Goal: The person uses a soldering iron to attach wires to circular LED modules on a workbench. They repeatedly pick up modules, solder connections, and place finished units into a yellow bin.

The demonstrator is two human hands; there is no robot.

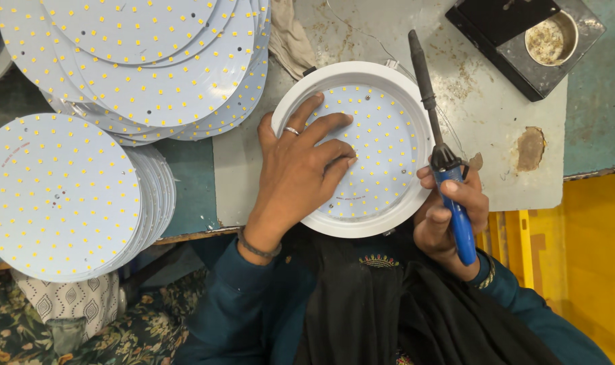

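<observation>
Though flat, round studded board (378, 145)

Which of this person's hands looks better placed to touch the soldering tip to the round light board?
Probably the right hand: it already grips the blue-handled soldering iron beside the white housing. The left hand lies flat on the LED board, pressing it down, so it looks better suited to steadying.

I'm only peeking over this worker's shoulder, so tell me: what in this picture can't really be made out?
Head view, the only one:
- The round white board dotted with yellow chips: its left part lies under the left hand.
- Blue-handled soldering iron: its lower grip is wrapped by the right hand.
- Overlapping round boards at upper left: cut off by the frame's top edge.
- Small round metal tin: contents too small to tell.
</observation>
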